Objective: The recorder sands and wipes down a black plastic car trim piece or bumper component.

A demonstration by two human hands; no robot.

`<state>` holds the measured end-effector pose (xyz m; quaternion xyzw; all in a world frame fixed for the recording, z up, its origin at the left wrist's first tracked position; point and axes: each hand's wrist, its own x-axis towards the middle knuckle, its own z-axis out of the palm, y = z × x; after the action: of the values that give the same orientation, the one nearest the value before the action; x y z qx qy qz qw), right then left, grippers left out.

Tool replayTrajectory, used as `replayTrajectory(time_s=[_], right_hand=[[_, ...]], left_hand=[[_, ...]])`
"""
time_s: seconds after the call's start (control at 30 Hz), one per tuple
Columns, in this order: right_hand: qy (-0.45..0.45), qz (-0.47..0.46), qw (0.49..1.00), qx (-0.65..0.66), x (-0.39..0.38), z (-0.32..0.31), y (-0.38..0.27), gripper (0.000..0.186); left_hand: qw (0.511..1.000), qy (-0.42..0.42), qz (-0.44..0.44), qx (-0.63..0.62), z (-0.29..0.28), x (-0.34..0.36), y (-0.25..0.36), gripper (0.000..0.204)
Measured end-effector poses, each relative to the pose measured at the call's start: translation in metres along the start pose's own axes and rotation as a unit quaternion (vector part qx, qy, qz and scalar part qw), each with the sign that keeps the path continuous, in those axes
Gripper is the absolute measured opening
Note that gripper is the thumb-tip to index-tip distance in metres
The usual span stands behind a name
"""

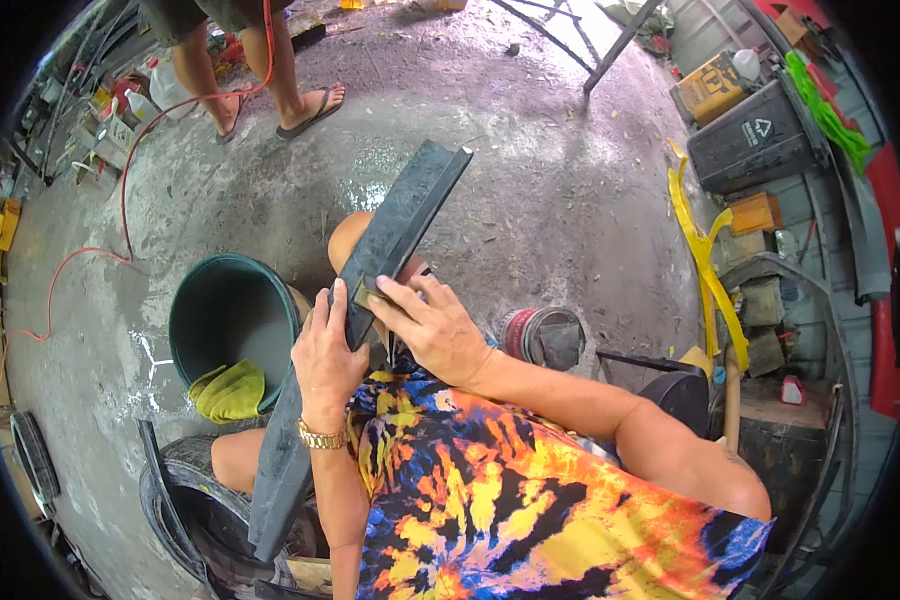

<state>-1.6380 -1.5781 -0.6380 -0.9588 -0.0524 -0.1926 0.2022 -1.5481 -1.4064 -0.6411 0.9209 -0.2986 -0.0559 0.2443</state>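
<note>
A long dark grey trim strip [410, 215], wet-looking on top, lies slantwise across my lap from lower left to upper middle. My left hand [328, 350], with a gold watch at the wrist, is closed around the strip's near edge. My right hand [435, 330] presses a small yellowish pad [368, 292] onto the strip's face, just beyond my left fingertips. The pad is mostly under the fingers, so I cannot tell its exact kind. Left of the strip stands a dark green bucket [192, 300] with a yellow-green cloth [232, 392] draped over its rim.
A tyre [185, 480] lies at lower left. A red tin [520, 333] stands right of my hands. Yellow strips [705, 265] and a dark bin [740, 150] are along the right wall. A red hose [125, 200] crosses the floor near another person's legs [285, 85].
</note>
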Motion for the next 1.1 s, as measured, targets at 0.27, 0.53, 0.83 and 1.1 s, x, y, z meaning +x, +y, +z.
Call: replayTrajectory(time_s=[0.27,0.53,0.83,1.1], right_hand=[[0.178,0.142,0.971,0.075,0.084,-0.087,0.151,0.033],[0.185,0.258,0.945,0.074,-0.059,-0.126,0.167,0.034],[0.002,0.534,0.846,-0.007,-0.267,0.009,0.156,0.044],[0.150,0.303,0.938,0.073,-0.098,-0.002,0.139,0.046]], left_hand=[[0.996,-0.020,0.017,-0.087,-0.008,0.006,-0.011,0.080],[0.998,-0.029,0.011,-0.058,-0.008,0.009,-0.020,0.078],[0.998,-0.014,0.036,-0.054,-0.025,-0.009,-0.020,0.078],[0.996,0.035,-0.006,-0.085,-0.065,-0.019,-0.023,0.080]])
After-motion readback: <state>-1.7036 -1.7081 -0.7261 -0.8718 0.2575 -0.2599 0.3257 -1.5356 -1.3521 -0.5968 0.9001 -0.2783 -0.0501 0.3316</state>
